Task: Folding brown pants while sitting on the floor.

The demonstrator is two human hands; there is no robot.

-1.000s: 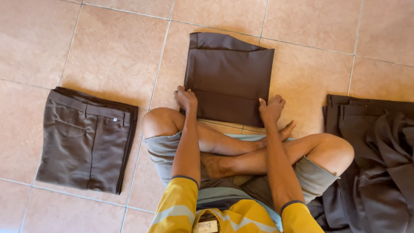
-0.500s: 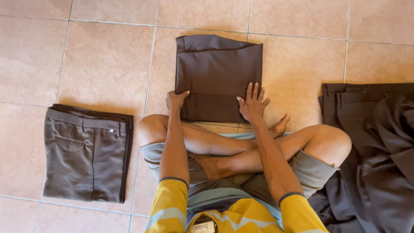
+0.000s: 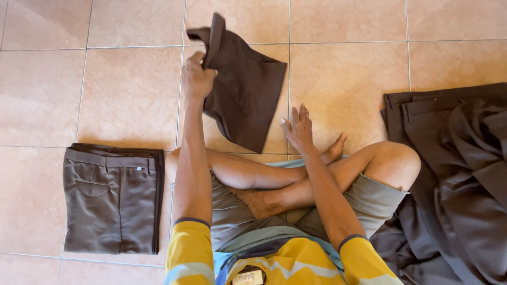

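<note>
The fingers of my left hand [image 3: 196, 78] are curled tight around the upper edge of the folded dark brown garment [image 3: 243, 89], pinching the thick layered end so the whole bundle comes up as one piece and, I judge, does not fall open. My right hand [image 3: 299, 128] lies spread and flat, fingers wide, holding nothing; it rests on the tiled floor [image 3: 343, 79] just beside the garment's lower right corner, touching or nearly touching it, I cannot tell which.

The garment sits in front of my crossed legs, half lifted: its gripped end is raised off the floor and folds over at the top, while its lower end hangs down towards the tiles near my right hand. Its long axis runs on a slant, from the gripped end at upper left, away from me, down to the pointed corner at lower right, towards my right knee. It is tilted, not lying square with the tile joints.

Further out, on my left, a neatly folded grey-brown pair of trousers [image 3: 112, 198] lies flat on the floor, waistband away from me, well apart from the lifted piece. On my right a loose heap of dark cloth [image 3: 449, 174] spreads beside my knee, unfolded and rumpled.
</note>
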